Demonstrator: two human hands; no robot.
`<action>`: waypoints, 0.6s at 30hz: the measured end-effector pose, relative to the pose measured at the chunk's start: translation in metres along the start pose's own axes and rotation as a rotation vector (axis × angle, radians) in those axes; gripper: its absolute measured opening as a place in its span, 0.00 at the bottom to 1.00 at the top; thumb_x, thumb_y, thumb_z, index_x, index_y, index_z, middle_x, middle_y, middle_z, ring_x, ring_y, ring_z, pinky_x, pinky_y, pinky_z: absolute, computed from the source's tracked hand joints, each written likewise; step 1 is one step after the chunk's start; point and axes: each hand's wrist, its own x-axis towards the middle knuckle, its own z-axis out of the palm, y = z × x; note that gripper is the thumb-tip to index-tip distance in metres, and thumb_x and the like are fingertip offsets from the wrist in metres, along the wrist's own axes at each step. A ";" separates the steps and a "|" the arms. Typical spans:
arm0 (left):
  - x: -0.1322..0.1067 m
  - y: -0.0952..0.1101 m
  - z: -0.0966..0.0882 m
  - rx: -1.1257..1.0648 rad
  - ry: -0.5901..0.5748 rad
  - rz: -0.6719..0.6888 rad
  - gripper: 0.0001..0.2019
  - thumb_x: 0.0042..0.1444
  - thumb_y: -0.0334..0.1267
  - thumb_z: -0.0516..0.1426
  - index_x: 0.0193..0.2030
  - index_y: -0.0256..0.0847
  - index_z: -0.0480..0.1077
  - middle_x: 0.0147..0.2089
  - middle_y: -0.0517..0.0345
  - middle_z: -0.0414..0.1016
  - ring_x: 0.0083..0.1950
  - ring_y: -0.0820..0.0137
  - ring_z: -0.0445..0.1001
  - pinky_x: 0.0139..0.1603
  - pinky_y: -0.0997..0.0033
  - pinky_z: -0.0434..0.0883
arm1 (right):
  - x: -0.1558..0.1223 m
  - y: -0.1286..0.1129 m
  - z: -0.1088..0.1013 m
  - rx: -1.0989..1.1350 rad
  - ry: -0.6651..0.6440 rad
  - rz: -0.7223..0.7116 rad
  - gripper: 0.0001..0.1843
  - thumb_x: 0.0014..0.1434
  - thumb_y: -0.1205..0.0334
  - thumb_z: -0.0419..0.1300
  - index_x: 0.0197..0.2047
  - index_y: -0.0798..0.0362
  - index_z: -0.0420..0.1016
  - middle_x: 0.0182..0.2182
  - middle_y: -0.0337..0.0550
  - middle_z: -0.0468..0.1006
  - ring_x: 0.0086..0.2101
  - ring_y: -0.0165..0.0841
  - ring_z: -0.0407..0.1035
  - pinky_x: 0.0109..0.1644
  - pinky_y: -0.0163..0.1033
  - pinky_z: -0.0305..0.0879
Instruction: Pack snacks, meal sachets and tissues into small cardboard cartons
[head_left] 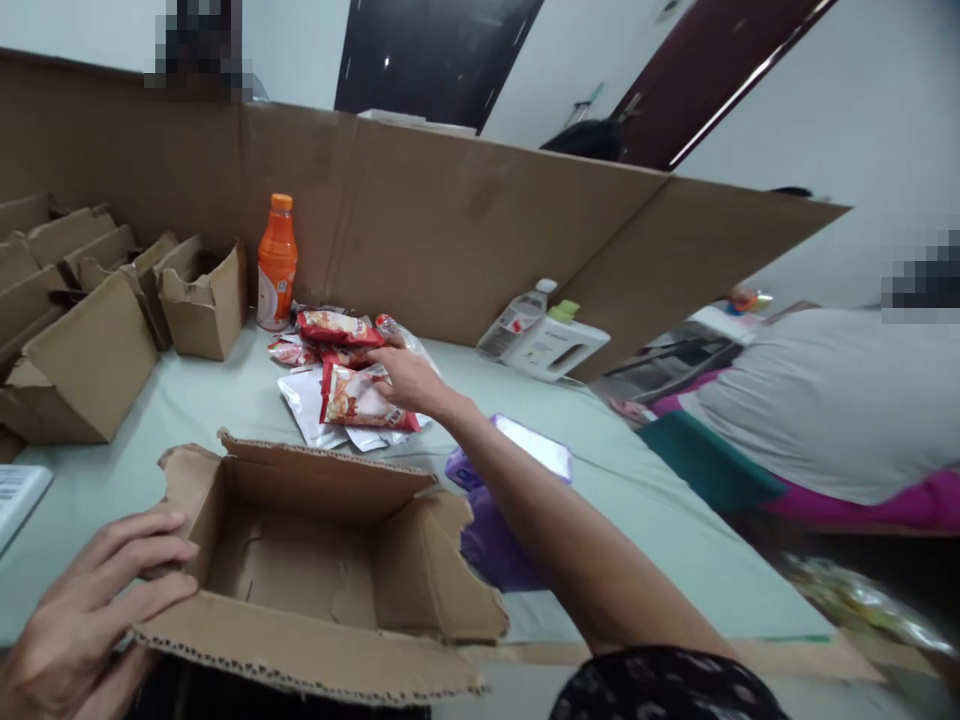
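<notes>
An opened cardboard box (300, 560) with torn, ragged flaps stands tilted at the near edge of the table, and its inside is bare. My left hand (97, 600) grips its left wall, fingers over the rim. My right hand (411, 378) reaches across to a pile of snack packets, thumb and fingers apart, touching the packets. A red and clear packet (364, 398) lies just under it. Another red packet (337, 327) tops the pile behind, and white pouches (306, 405) lie beneath. Part of the pile is hidden by my hand.
An orange drink bottle (277, 265) stands behind the pile. Cut cardboard boxes (97, 350) crowd the left. A clear bottle (517, 320) and white jug (559, 345) lean near the cardboard partition (465, 220). A purple pack (525, 450) lies by my forearm. A person (825, 400) is at right.
</notes>
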 end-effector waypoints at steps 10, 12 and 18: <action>0.005 -0.012 0.012 -0.047 0.000 -0.027 0.20 0.56 0.25 0.54 0.50 0.50 0.77 0.54 0.55 0.81 0.66 0.56 0.72 0.59 0.50 0.77 | -0.007 -0.007 -0.018 0.061 -0.153 0.152 0.07 0.67 0.63 0.60 0.44 0.53 0.80 0.42 0.46 0.82 0.41 0.37 0.76 0.46 0.43 0.74; 0.012 -0.011 0.012 -0.039 -0.005 -0.015 0.19 0.56 0.25 0.55 0.49 0.49 0.76 0.53 0.56 0.82 0.64 0.56 0.73 0.58 0.51 0.78 | -0.025 -0.012 -0.046 0.123 0.015 0.185 0.10 0.66 0.66 0.55 0.42 0.52 0.78 0.37 0.46 0.81 0.37 0.38 0.75 0.41 0.42 0.71; 0.022 -0.004 0.011 -0.025 -0.018 0.009 0.18 0.58 0.22 0.56 0.49 0.47 0.75 0.53 0.56 0.81 0.64 0.57 0.72 0.60 0.53 0.77 | -0.108 -0.072 -0.127 0.597 0.698 -0.030 0.06 0.63 0.61 0.64 0.37 0.42 0.69 0.32 0.39 0.76 0.33 0.39 0.72 0.37 0.46 0.71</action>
